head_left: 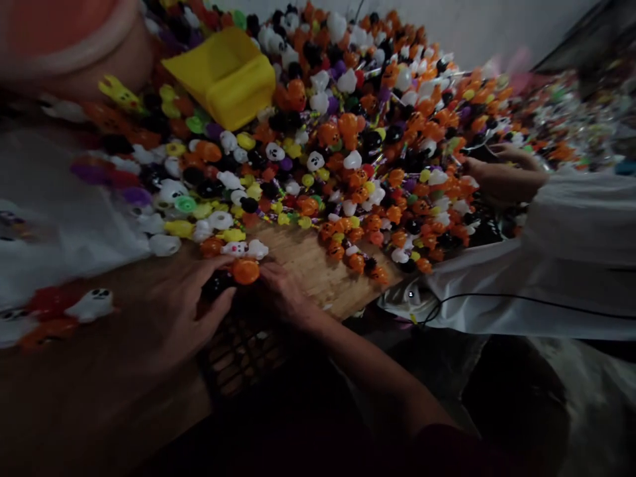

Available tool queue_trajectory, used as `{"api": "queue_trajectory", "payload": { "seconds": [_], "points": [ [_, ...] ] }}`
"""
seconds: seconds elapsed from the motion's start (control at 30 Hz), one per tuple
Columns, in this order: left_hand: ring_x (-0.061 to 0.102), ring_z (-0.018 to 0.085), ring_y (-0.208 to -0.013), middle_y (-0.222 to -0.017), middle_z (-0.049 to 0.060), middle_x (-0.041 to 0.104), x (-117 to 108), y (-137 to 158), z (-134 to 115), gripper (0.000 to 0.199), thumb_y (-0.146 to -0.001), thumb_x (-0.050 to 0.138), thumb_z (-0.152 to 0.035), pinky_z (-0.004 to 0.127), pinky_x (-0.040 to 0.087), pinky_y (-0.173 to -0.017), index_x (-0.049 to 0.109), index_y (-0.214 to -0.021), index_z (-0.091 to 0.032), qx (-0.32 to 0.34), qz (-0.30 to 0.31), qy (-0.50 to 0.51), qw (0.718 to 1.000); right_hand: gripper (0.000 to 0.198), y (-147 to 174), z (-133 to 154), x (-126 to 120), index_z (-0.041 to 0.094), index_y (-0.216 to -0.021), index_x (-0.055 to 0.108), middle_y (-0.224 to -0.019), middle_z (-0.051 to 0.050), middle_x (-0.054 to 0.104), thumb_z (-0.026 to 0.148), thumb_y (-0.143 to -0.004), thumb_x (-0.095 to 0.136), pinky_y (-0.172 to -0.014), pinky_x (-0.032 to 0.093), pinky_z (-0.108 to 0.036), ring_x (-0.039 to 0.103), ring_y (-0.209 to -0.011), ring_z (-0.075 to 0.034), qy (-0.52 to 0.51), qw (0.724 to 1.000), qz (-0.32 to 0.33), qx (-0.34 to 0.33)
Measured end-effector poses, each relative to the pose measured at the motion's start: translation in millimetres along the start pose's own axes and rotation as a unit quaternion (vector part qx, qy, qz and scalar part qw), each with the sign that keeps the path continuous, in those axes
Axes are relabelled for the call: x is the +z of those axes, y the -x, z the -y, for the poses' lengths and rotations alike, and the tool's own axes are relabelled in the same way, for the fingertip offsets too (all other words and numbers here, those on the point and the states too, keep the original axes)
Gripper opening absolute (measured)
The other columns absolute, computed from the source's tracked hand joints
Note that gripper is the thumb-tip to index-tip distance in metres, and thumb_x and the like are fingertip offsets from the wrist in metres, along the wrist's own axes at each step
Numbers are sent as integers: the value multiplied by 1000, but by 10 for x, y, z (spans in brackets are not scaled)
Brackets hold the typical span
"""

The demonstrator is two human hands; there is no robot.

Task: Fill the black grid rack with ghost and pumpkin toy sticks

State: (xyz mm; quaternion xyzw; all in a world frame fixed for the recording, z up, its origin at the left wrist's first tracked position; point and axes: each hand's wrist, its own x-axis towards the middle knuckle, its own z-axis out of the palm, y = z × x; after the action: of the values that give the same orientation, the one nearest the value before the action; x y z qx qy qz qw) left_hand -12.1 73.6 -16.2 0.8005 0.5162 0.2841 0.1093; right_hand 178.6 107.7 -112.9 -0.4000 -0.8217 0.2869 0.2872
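Observation:
My left hand [181,315] is curled at the table's front edge, its thumb and fingers around a shiny black plastic figure [216,283]. An orange plastic figure [246,271] sits against that black one, between my two hands. My right hand [285,293] is closed beside the orange figure; its fingertips are dark, and what they grip cannot be made out. Just beyond my fingers lie small white figures [234,248], one with a painted face. A black plastic crate [243,358] with a grid shows below my hands.
A large heap of small Halloween figures [348,126] covers the wooden table [298,258]. A yellow scoop [238,86] lies on it. Loose figures, including a white ghost [92,305], lie at left. Another person's hand [507,173] reaches in from the right. A black cable [497,296] crosses white sheeting.

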Motion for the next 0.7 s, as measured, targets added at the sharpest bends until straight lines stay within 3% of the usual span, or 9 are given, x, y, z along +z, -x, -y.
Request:
{"api": "queue_trajectory", "payload": {
  "seconds": [0.13,0.23,0.33,0.4,0.47,0.57,0.63,0.7],
  "points": [
    [62,46,-124,-133,17,67,11,-137,-120,52,-95,49,-47,63,51,-100,55,-138,-19,19,19,-104,994,13,-35,-21,-1,17,-96,60,-97,-10,67,25,-102,52,-86,54,-30,63,-93,-20,4,1000,20,-21],
    [70,40,-109,-123,17,72,82,-184,-115,46,-98,44,-39,53,56,-87,58,-136,-18,17,68,-115,991,11,-36,-52,32,17,-97,61,-99,-11,68,21,-101,52,-86,53,-30,64,-94,-19,-15,999,16,-37],
    [74,33,-86,-104,12,77,133,-167,-54,41,-99,43,-34,42,55,-68,62,-131,-19,9,65,-134,989,11,-15,-98,-126,16,-105,64,-101,-8,70,19,-100,54,-84,53,-28,65,-93,-18,-18,998,18,-61],
    [73,33,-83,-102,11,77,128,-137,-28,39,-99,44,-35,39,51,-64,62,-131,-20,18,54,-151,987,15,-14,-150,-469,16,-110,66,-102,-8,70,19,-100,54,-81,52,-27,65,-91,-18,19,998,12,-53],
    [72,32,-76,-101,8,77,104,-113,-16,38,-99,44,-36,38,46,-58,61,-131,-23,26,46,-162,985,23,-65,-244,-974,15,-110,68,-101,-8,68,12,-99,47,-80,50,-28,62,-90,-18,115,993,-16,-4],
    [70,29,-71,-102,4,78,96,-107,28,38,-98,49,-37,37,40,-54,59,-134,-29,32,31,-147,988,27,-269,-463,-1720,18,-101,72,-107,-11,66,8,-97,47,-84,46,-34,58,-98,-22,301,953,-32,34],
    [69,26,-70,-105,1,78,132,-118,88,40,-95,54,-38,36,42,-55,59,-134,-31,54,15,-117,992,23,-441,-635,-2014,19,-96,72,-110,-12,65,10,-96,51,-94,43,-40,55,-107,-25,376,926,6,29],
    [71,26,-79,-111,1,77,180,-129,142,40,-94,57,-41,35,49,-62,60,-133,-30,76,1,-75,994,15,-587,-808,-2121,17,-92,71,-110,-12,64,13,-95,57,-100,40,-48,53,-110,-28,410,910,49,26]
  ]
}}
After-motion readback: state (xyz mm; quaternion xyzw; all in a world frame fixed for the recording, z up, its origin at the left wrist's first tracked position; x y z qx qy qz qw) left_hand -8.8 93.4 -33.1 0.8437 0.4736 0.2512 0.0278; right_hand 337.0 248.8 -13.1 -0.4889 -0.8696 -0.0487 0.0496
